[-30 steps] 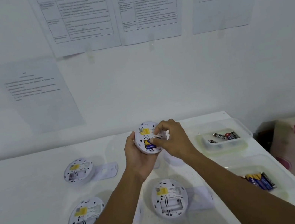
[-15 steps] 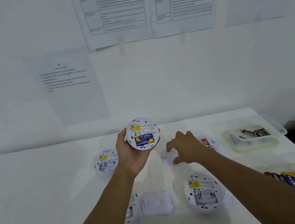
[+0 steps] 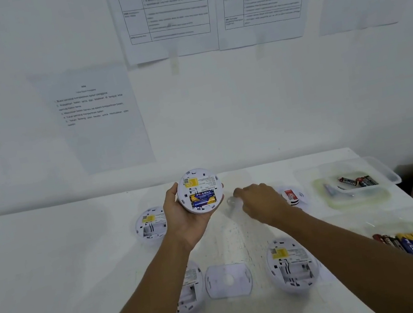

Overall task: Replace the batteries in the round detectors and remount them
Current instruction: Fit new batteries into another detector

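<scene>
Left hand (image 3: 183, 220) cups the round white plastic detector (image 3: 199, 185), back up, blue-and-yellow batteries (image 3: 203, 198) seated. My right hand (image 3: 259, 199), just beside it, fingers bent down onto a pale blurred plastic piece (image 3: 231, 202) on the white table (image 3: 54, 263); hold unclear. I'd pinch its rim, match tabs, keep left steady.

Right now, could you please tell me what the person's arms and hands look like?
The left hand and right hand are bare: no gloves, and no ring, watch or band visible. Both forearms are uncovered, with no sleeve in view.
</scene>
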